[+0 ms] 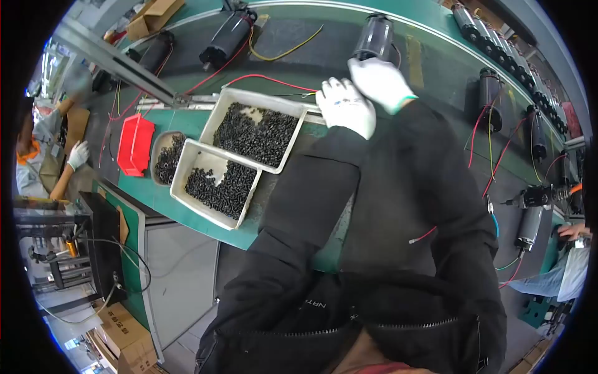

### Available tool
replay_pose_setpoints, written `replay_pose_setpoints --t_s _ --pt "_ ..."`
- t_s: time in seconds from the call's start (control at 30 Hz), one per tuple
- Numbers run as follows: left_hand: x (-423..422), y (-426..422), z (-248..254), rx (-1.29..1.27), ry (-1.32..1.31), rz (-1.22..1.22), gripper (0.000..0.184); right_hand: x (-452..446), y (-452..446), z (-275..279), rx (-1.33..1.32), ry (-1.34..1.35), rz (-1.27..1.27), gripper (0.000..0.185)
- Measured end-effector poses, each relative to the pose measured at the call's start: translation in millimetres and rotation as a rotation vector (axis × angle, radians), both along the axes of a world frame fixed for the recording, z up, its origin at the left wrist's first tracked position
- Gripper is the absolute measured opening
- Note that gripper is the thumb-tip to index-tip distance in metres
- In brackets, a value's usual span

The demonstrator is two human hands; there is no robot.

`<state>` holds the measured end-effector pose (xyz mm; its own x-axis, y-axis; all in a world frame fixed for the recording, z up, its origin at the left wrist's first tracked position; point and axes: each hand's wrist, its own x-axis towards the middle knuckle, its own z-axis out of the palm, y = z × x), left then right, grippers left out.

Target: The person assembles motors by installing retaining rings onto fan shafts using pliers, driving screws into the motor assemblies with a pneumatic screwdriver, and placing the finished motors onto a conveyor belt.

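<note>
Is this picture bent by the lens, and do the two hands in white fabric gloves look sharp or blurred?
Head view: strong wide-angle bending, with curved black borders and a bowed edge on the green tabletop; head view: the right hand looks washed out and smeared, while the left hand shows separate fingers more clearly.

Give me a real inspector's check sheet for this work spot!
Surface: dark green belt, scuffed and marked.
Job's things: shiny dark metal cylinder at the right hand.
Clutter: two off-white trays of small black parts; red plastic bin.
Grip: both hands white-gloved; left hand has fingers stretched out, right hand's hold unclear.
Cables: loose red wire and yellow wire.
Surroundings: co-worker's white-gloved hand; row of dark cylinders.
</note>
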<state>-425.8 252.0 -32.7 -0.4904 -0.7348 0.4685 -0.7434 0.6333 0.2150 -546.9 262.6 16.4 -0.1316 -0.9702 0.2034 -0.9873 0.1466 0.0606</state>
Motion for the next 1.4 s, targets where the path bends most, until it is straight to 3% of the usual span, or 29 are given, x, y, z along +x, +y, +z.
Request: replay_pose_setpoints --t_s 0.1,0.13,0.23,0.33,0.47,0.5,0.53,0.57,0.6,0.63,0.67,0.7,0.73,0.77,0.8,0.83,0.87,0.9,0.93,1.0,1.07,1.1,1.13,1.17,1.2,1.27,1.3,1.37,1.4 --pt "-8 -21 -24 -0.019 -0.141 -0.115 0.054 29 -19 3 0.008 -0.245 -0.173 0.035" --pt "-7 -21 -21 -0.025 -0.168 -0.149 0.053 37 -20 14 -0.012 -0.5 -0.31 0.03" --pt "9 -19 9 0.044 -0.055 -0.054 0.051 -8 -51 -52 -0.157 -0.96 0.079 0.028" --pt "5 -36 5 0.079 0.015 -0.102 0.051 -11 -57 -59 -0.284 -0.925 0.019 0.027" --pt "5 -17 18 0.117 -0.185 -0.182 0.047 4 -12 15 -0.231 -0.817 -0.429 0.046" --pt "3 -9 18 0.076 -0.146 -0.179 0.04 0 2 34 -0.244 -0.7 -0.39 0.048" --pt "-5 -7 20 0.135 -0.173 -0.238 0.037 -10 19 43 -0.334 -0.682 -0.197 0.049" --pt "-12 -4 24 0.191 -0.197 -0.295 0.034 -14 36 61 -0.294 -0.842 -0.21 0.043" --pt "-11 20 43 0.169 -0.145 -0.375 0.031 -33 46 59 -0.277 -1.019 -0.056 0.039" --pt "-11 41 62 0.259 -0.093 -0.552 0.031 -21 67 82 -0.225 -1.009 -0.004 0.039" --pt "-5 74 72 0.245 0.029 -0.657 0.029 -17 78 85 -0.185 -0.763 -0.009 0.033" --pt "-8 110 61 0.242 0.167 -0.791 0.028 -11 91 92 -0.111 -0.78 -0.031 0.029" --pt "15 148 70 0.347 0.231 -0.852 0.029 -5 106 92 -0.154 -0.494 0.152 0.025" --pt "41 185 68 0.298 0.227 -0.901 0.03 5 123 84 -0.198 -0.215 0.339 0.022" --pt "77 213 70 0.567 0.223 -0.886 0.036 23 139 74 -0.168 -0.228 0.242 0.017" --pt "108 224 67 0.694 0.026 -1.016 0.041 40 156 65 -0.136 -0.237 0.145 0.014" --pt "144 219 59 0.735 0.025 -1.203 0.043 87 167 82 -0.032 -0.469 -0.208 0.018" --pt "175 212 41 0.671 0.189 -1.348 0.047 107 180 74 -0.056 -0.484 -0.242 0.022" --pt "189 179 70 1.013 -0.118 -1.425 0.054 124 191 66 -0.032 -0.511 -0.268 0.021" --pt "232 134 85 0.846 0.081 -1.144 0.051 156 207 41 -0.128 -0.403 -0.253 0.015" --pt "242 80 141 0.74 -0.278 -0.701 0.035 179 219 16 -0.114 -0.482 -0.326 0.014" --pt "262 45 125 0.212 -0.426 -0.817 0.026 184 221 8 -0.124 -0.514 -0.356 0.014" --pt "262 16 133 0.085 -0.509 -0.682 0.019 189 221 7 -0.079 -0.593 -0.395 0.013" --pt "254 -12 121 0.301 -0.335 -0.304 0.019 188 221 6 -0.08 -0.778 -0.396 0.012" --pt "250 -44 112 0.315 -0.277 -0.264 0.024 186 222 8 -0.077 -0.962 -0.399 0.012" --pt "235 -104 69 0.043 -0.241 -0.35 0.034 173 233 20 0.039 -1.434 -0.444 0.024" --pt "218 -110 71 0.157 -0.34 -0.309 0.036 165 245 25 0.027 -1.528 -0.378 0.032" --pt "194 -119 63 0.065 -0.413 -0.234 0.031 141 279 52 0.094 -1.432 -0.364 0.036" --pt "188 -130 54 0.009 -0.392 -0.259 0.03 134 301 59 -0.149 -1.373 -0.366 0.039"
